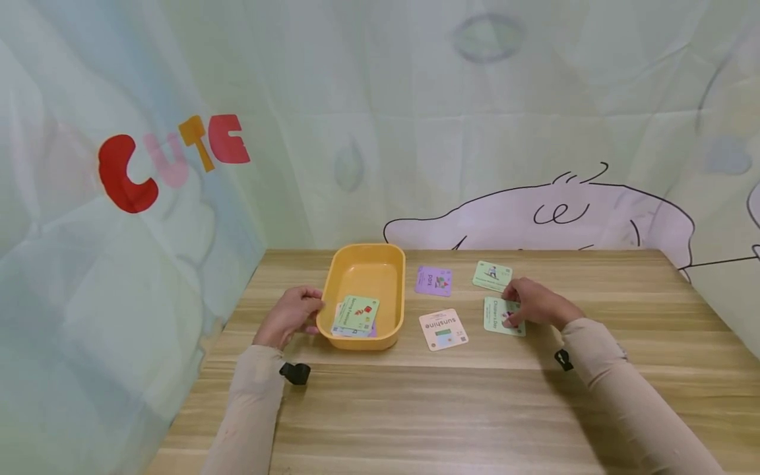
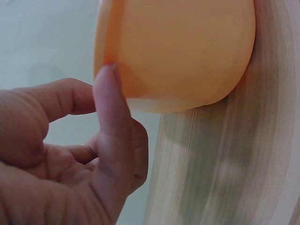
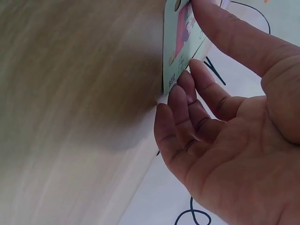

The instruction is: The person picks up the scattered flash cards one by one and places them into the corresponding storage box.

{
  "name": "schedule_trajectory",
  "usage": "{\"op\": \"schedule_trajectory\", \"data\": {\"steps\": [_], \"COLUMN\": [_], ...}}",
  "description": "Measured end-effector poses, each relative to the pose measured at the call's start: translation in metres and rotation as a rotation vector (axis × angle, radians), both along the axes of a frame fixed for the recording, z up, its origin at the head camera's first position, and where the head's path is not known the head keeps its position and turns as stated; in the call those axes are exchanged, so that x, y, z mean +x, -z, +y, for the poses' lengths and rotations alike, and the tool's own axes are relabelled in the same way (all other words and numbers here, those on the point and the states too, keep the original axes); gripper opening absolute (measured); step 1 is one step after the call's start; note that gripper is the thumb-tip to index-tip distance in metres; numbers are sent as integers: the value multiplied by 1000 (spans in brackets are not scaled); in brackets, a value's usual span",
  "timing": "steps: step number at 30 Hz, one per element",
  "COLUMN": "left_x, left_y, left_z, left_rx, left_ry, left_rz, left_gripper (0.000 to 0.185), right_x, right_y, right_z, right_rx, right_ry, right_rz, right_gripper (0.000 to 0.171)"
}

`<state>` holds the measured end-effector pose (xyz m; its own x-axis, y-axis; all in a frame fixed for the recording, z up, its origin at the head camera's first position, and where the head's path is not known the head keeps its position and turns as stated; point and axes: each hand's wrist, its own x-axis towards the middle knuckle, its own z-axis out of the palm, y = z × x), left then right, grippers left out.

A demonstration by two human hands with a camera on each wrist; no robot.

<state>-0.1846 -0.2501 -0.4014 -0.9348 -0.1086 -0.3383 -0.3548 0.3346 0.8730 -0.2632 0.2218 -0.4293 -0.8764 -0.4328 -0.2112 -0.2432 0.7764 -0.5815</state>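
Note:
On the table's left stands a yellow plastic tray (image 1: 362, 251); its outer wall (image 2: 187, 47) fills the top of the left wrist view. My left hand (image 1: 291, 313) pinches the tray's left side between thumb (image 2: 110, 98) and forefinger. Inside the tray lie several cards, a green "Spring Festival" card (image 1: 359, 313) on top. Farther right, my right hand (image 1: 537, 303) holds a green "Children's Day" card (image 1: 495, 315) at its edges, thumb at the near part, forefinger at the far side. In the right wrist view this card (image 3: 180, 47) lies at or very near the tabletop.
A purple "park" card (image 1: 433, 281) and a pink "sunshine" card (image 1: 443, 329) lie right of the tray. Another green card (image 1: 491, 275) lies just beyond the right hand. Printed cloth (image 1: 356, 132) hangs behind the wooden table (image 1: 415, 415).

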Motion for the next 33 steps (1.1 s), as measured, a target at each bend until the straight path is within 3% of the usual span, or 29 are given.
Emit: {"op": "schedule_trajectory", "data": {"steps": [11, 21, 33], "left_x": [-1, -1, 0], "left_y": [3, 3, 0], "left_z": [0, 0, 0], "left_rx": [4, 2, 15], "left_ry": [3, 0, 0], "left_rz": [4, 11, 6], "left_gripper": [28, 28, 27], "right_x": [0, -3, -1], "right_y": [1, 1, 5], "right_z": [0, 3, 10], "right_rx": [30, 5, -123], "right_ry": [-14, -14, 37], "right_rz": [6, 3, -78], "right_gripper": [52, 42, 43]}}
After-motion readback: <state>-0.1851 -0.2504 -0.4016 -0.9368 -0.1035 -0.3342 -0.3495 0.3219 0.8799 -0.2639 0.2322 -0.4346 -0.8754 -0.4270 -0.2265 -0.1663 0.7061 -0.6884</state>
